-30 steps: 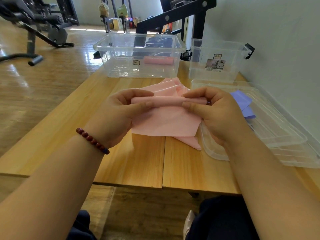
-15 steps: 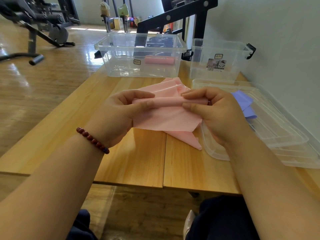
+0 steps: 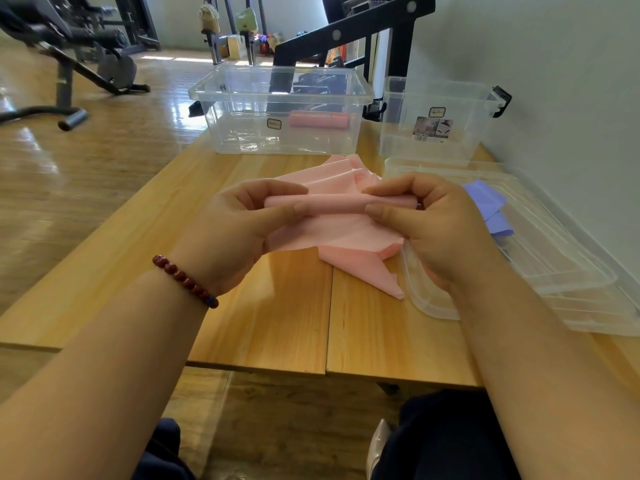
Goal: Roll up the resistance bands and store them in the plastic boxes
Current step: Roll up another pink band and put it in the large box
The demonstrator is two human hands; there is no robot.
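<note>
We pinch the matte pink band (image 3: 336, 204), half-rolled into a smooth tube, left hand (image 3: 235, 233) and right hand (image 3: 433, 233) at its ends, in front of the clear plastic box (image 3: 242, 133); finished roll (image 3: 318, 120) inside it.

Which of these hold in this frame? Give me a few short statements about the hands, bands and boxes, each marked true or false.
1. The left hand and right hand both grip the pink band by its rolled part. True.
2. The large clear box holds nothing. False: a finished pink roll lies inside it.
3. A purple band lies on the clear lid at the right. True.
4. The pink band is fully rolled. False: its loose part lies spread on the table.
</note>
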